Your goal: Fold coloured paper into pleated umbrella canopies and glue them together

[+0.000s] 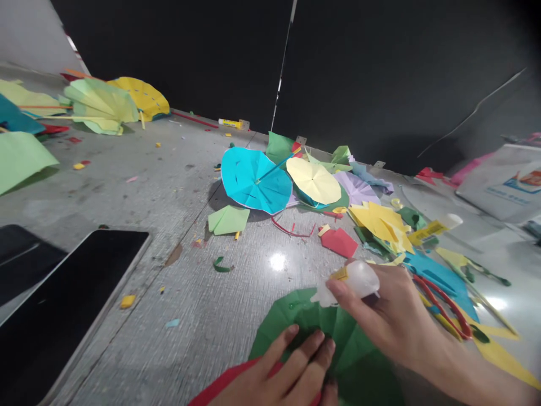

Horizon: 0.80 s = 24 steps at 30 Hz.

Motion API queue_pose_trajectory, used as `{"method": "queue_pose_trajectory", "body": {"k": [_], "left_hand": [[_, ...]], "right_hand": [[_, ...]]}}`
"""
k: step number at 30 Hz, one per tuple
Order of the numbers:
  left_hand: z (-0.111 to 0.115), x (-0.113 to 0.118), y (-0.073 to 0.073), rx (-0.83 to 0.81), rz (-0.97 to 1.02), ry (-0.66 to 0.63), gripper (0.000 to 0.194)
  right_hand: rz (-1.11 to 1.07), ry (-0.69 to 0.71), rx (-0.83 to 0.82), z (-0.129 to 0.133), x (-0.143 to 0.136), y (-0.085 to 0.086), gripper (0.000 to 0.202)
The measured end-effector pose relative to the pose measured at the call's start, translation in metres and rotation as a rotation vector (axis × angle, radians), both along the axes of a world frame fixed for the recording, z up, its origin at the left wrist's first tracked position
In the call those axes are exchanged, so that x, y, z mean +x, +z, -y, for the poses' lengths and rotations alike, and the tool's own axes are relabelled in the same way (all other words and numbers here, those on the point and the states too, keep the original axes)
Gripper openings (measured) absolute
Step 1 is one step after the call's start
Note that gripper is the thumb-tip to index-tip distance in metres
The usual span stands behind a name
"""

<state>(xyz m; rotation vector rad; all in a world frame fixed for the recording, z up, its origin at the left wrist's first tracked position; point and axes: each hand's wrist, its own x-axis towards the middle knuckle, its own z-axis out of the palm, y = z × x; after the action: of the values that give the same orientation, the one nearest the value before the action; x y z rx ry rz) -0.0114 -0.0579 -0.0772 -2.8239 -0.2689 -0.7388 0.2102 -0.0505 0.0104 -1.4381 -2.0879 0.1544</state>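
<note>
Hands (391,316) have scissors (448,304) beside, paper discs (240,189) ahead.

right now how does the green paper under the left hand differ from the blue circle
The green paper is dark green; the blue circle is bright blue. The left hand rests on the green paper, with the right hand's bottle at it, while no hand touches the blue circle. The blue circle has a stick at its middle; none shows on the green paper. Both are creased.
</note>
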Motion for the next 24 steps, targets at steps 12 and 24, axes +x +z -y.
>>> {"method": "queue_pose_trajectory", "body": {"k": [12, 24], "left_hand": [[-0.001, 0.01, -0.013, 0.071, 0.135, 0.017, 0.019], [-0.003, 0.006, -0.006, 0.054, 0.077, 0.003, 0.023]], "right_hand": [[-0.033, 0.111, -0.149, -0.011, -0.022, -0.011, 0.047], [0.085, 0.006, -0.099, -0.003, 0.004, -0.015, 0.046]]}}
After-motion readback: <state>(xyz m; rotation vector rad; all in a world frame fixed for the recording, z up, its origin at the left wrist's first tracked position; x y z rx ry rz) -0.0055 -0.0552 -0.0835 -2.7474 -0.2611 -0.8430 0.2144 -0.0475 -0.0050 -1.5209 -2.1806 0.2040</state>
